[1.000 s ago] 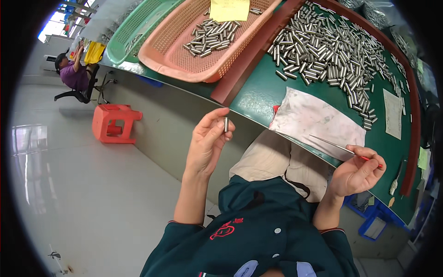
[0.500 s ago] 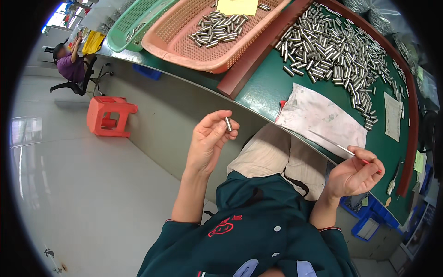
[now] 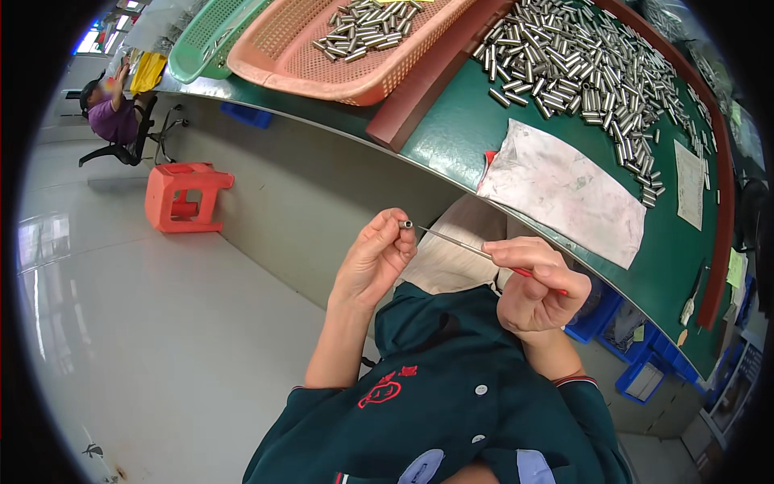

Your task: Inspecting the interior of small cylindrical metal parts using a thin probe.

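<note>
Tube [image 3: 405, 224] pinched in left grip [image 3: 374, 254], roughly sideways, open end rightward | pick [image 3: 455, 241] pinched in right grip [image 3: 538, 290], long axis slanting up-left, tip near tube | green counter [image 3: 673, 266] | floor [image 3: 201, 339], red stool [image 3: 162, 199]

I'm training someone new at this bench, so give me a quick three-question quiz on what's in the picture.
1. Fill in: the tool has a ___ handle.
2. True or false: the cloth lies in a basket.
3. What does the left hand hold? A) a tube, B) a note, C) a stool.

Key:
1. Red.
2. False; it lies on the bench.
3. A.
</note>
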Tool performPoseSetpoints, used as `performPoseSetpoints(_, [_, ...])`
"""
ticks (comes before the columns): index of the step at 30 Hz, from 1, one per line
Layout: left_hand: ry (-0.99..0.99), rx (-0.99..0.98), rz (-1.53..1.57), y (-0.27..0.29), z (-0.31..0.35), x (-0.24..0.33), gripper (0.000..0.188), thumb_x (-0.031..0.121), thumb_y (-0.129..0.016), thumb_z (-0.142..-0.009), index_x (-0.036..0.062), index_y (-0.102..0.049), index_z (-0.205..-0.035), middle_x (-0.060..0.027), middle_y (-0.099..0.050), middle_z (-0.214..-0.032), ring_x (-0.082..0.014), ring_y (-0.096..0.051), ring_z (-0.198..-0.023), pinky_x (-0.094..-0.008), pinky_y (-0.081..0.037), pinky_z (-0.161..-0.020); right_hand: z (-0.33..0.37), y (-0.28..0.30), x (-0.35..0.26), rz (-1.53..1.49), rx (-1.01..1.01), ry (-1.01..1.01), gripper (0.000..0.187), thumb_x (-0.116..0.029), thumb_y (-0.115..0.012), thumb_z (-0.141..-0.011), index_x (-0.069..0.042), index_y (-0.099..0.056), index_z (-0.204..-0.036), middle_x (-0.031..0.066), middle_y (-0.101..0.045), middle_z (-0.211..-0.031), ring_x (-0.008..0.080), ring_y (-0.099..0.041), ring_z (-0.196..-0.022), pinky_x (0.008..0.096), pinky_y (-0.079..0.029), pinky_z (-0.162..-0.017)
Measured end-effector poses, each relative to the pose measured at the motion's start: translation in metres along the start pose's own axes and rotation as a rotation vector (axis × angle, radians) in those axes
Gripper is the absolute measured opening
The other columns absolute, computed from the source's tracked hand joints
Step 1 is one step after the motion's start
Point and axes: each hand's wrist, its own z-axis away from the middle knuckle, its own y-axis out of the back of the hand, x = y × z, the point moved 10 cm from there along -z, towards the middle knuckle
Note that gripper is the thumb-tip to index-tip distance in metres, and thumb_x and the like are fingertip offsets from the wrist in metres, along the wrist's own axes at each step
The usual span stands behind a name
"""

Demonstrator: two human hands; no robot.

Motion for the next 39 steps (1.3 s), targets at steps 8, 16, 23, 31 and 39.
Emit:
performPoseSetpoints(8, [-0.04, 0.068, -0.075, 0.005, 0.003, 0.002, 0.01, 0.011, -0.054, -0.084, 0.0037, -0.054, -0.091, -0.005, -0.057, -0.077, -0.0106, -0.053, -0.071, -0.0212, -0.045, -0.065, 0.002, -0.002, 0.002, -0.001, -0.021, -0.024, 0.017, -0.012, -0.047, -0.088, -0.006, -0.039, -0.102, 0.0178, -0.062, -0.081, 0.0285, -0.064, -0.071, 0.0337, -0.05, -0.06])
performPoseSetpoints(16, [-0.138, 0.141, -0.213, 0.009, 0.008, 0.01, 0.009, 0.008, -0.055, -0.083, 0.0022, -0.054, -0.09, -0.0107, -0.061, -0.079, -0.0135, -0.056, -0.069, -0.0239, -0.047, -0.066, 0.004, -0.008, 0.0, 0.049, -0.071, -0.01, 0.015, -0.013, -0.05, -0.086, -0.006, -0.043, -0.099, 0.0156, -0.062, -0.083, 0.0286, -0.064, -0.072, 0.0331, -0.05, -0.059])
performPoseSetpoints(23, [-0.183, 0.162, -0.299, 0.004, 0.01, 0.016, 0.007, 0.005, -0.056, -0.082, 0.002, -0.054, -0.088, -0.0112, -0.061, -0.079, -0.0141, -0.058, -0.069, -0.0242, -0.047, -0.066, 0.005, -0.01, 0.0, 0.06, -0.065, 0.029, 0.016, -0.012, -0.054, -0.083, -0.005, -0.046, -0.096, 0.0154, -0.062, -0.085, 0.0286, -0.064, -0.073, 0.0327, -0.05, -0.059])
performPoseSetpoints(31, [-0.344, 0.267, -0.465, 0.007, 0.019, 0.025, 0.006, 0.003, -0.058, -0.079, 0.0019, -0.055, -0.085, -0.011, -0.061, -0.079, -0.0142, -0.058, -0.068, -0.0248, -0.047, -0.067, 0.009, -0.038, 0.0, 0.185, -0.267, 0.051, 0.03, -0.012, -0.064, -0.076, -0.005, -0.045, -0.099, 0.0155, -0.063, -0.084, 0.0289, -0.064, -0.073, 0.0342, -0.051, -0.059])
performPoseSetpoints(39, [-0.477, 0.345, -0.371, 0.017, 0.028, 0.038, 0.006, -0.001, -0.057, -0.079, -0.0011, -0.055, -0.085, -0.0129, -0.062, -0.078, -0.0147, -0.058, -0.066, -0.0258, -0.047, -0.065, 0.011, -0.047, -0.003, 0.219, -0.335, 0.047, 0.031, -0.006, -0.071, -0.062, 0.0, -0.055, -0.087, 0.0148, -0.062, -0.088, 0.0272, -0.063, -0.075, 0.0305, -0.052, -0.061])
